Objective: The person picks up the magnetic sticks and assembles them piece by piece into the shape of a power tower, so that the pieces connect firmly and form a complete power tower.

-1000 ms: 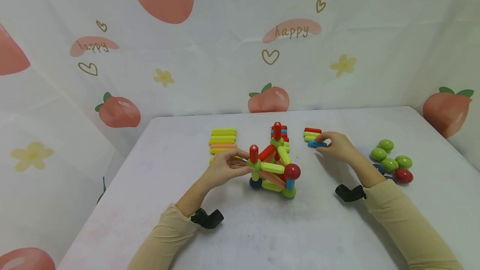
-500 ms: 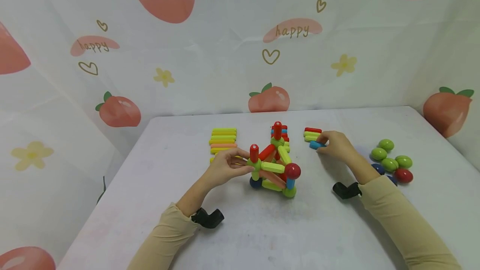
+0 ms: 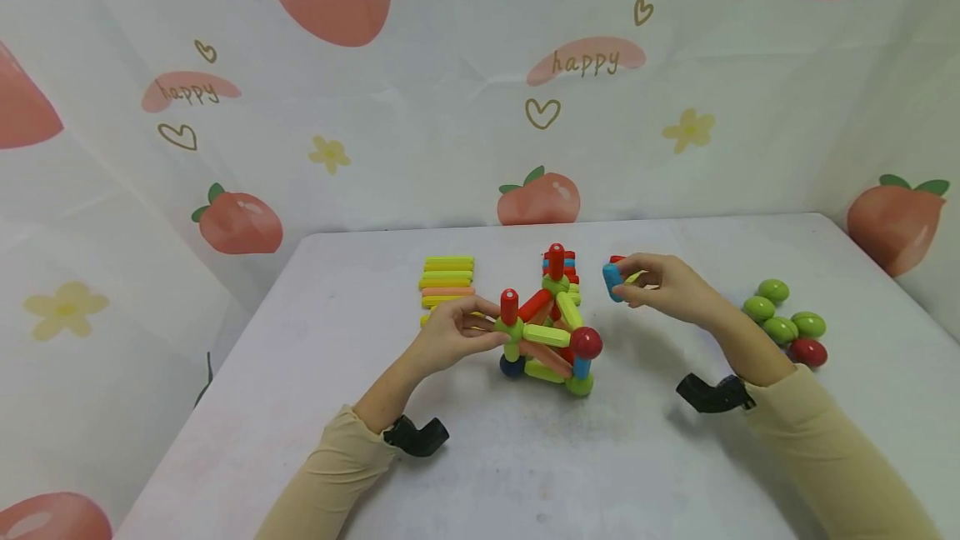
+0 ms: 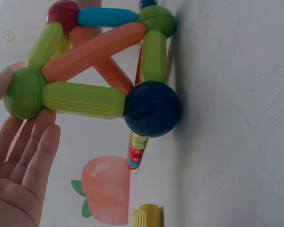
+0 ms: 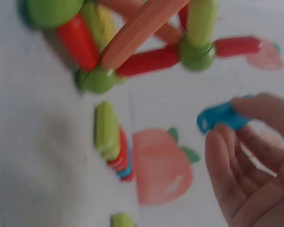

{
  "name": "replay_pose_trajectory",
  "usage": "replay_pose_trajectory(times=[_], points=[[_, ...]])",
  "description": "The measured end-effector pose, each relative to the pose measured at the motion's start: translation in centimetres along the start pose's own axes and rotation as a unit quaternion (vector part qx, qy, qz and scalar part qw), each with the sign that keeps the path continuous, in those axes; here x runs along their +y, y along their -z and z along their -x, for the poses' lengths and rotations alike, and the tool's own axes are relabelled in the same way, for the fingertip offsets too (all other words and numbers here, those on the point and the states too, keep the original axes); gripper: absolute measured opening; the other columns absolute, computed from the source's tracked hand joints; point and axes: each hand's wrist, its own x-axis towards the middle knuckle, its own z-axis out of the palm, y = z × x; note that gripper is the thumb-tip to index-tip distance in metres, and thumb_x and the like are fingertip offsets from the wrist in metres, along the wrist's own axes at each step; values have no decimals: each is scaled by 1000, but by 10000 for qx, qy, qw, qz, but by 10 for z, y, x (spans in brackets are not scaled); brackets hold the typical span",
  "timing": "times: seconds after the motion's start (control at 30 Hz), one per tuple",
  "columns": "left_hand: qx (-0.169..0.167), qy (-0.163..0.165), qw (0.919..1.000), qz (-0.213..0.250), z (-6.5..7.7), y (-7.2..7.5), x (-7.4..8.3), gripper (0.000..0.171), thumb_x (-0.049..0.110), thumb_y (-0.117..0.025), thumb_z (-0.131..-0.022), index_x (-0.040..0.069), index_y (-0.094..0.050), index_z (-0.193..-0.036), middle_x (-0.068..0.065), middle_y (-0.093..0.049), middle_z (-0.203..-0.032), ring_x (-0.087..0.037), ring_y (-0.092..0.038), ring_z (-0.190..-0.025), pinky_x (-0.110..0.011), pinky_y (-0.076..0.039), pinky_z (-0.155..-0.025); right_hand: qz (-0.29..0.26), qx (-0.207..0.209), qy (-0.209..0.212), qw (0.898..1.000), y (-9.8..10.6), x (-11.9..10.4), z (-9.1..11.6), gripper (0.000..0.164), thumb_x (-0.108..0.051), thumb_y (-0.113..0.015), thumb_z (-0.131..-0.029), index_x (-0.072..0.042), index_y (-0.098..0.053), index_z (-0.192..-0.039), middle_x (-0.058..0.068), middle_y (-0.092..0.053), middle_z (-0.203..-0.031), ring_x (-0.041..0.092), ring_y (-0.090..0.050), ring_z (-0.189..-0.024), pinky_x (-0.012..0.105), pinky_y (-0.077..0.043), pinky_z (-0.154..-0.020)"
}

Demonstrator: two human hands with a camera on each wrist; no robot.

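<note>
My left hand (image 3: 442,344) pinches a green ball (image 4: 23,93) at a corner of a ball-and-rod frame between thumb and fingers. The frame stands on the table, built of colored rods and balls, with a red ball (image 3: 587,343) at its near right corner and a dark blue ball (image 4: 153,109) at its base. Two red rods stick up from its top, one being the near red rod (image 3: 509,307). Off the table, right of the frame, my right hand (image 3: 675,290) grips a short blue rod (image 3: 612,282) between thumb and fingertips, tilted nearly upright.
Long yellow and orange rods (image 3: 446,280) lie in a row at the back left. Short red, blue and lime rods (image 3: 570,265) lie behind the frame. Several green balls (image 3: 780,329) and a red ball (image 3: 808,352) lie on the right. A printed cloth (image 3: 450,140) hangs behind.
My right hand has lifted the blue rod off the table, bringing it left and turning it from lying flat to nearly upright. My left hand and the frame have stayed put.
</note>
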Motion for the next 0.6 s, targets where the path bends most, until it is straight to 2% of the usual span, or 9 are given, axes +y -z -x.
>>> replay_pose_trajectory(times=[0.13,0.3,0.43,0.6], points=[[-11,22,10000,12,-1,-1,1,33,3,-70,-81,-5,-59,-111,-23,-61,-111,-26,-66,-94,-27,-56,-81,-611,-229,923,9936,-3,-20,9,24,-8,-65,-86,2,-58,-106,5,-63,-92,13,-64,-79,22,-55,-69],[-49,48,9999,108,-2,-3,0,33,3,-69,-81,-6,-58,-112,-25,-61,-111,-27,-67,-94,-27,-56,-81,-1038,-558,1945,9738,-9,-32,16,20,-3,-66,-84,0,-59,-102,-2,-61,-85,9,-59,-75,22,-54,-66],[-71,43,9998,207,-3,-4,-1,33,2,-69,-81,-7,-58,-112,-26,-61,-111,-29,-67,-94,-27,-56,-80,-1173,-721,2381,9614,-13,-35,19,22,2,-67,-82,-1,-59,-102,1,-61,-83,9,-58,-72,23,-54,-65],[-70,74,9997,205,-4,-4,-2,33,2,-69,-81,-7,-58,-111,-26,-61,-111,-28,-67,-94,-27,-56,-80,-1226,-799,2564,9554,-15,-35,19,23,5,-66,-80,-1,-60,-102,0,-61,-83,9,-58,-68,23,-53,-63]])
